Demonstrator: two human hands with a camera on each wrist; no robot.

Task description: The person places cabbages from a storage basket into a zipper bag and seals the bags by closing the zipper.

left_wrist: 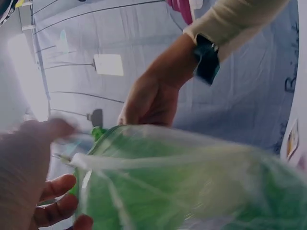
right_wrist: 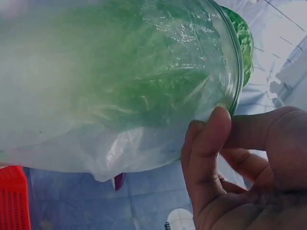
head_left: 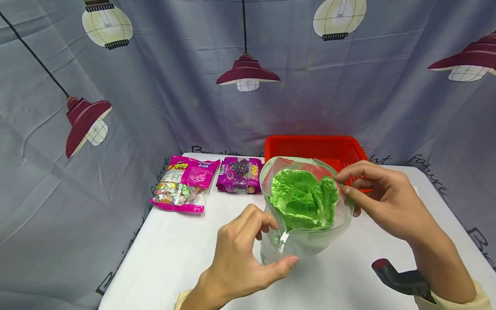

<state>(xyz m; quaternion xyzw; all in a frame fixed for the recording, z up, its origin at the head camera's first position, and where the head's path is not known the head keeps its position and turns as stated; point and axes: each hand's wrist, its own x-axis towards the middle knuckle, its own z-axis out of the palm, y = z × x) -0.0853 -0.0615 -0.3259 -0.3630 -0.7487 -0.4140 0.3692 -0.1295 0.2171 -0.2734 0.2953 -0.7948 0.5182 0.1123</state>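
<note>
A head of leafy lettuce (head_left: 304, 196) sits inside a clear zip bag (head_left: 317, 241) whose mouth gapes upward in the head view. My right hand (head_left: 381, 196) pinches the bag's right rim between thumb and fingers; the right wrist view shows this right hand (right_wrist: 240, 158) at the zip edge. My left hand (head_left: 244, 254) is at the bag's near left side, thumb spread well away from its bent fingers. Those fingertips are close to the white zip slider (head_left: 284, 237). In the left wrist view, the left hand (left_wrist: 38, 177) stands beside the bag's edge, slightly blurred.
Behind the bag is a red plastic basket (head_left: 310, 142), partly hidden. A pink bag of wrapped sweets (head_left: 186, 185) and a purple packet (head_left: 239, 174) with grapes printed on it lie at the back left of the white table (head_left: 155, 258). A lamp-patterned grey curtain (head_left: 186, 86) surrounds it.
</note>
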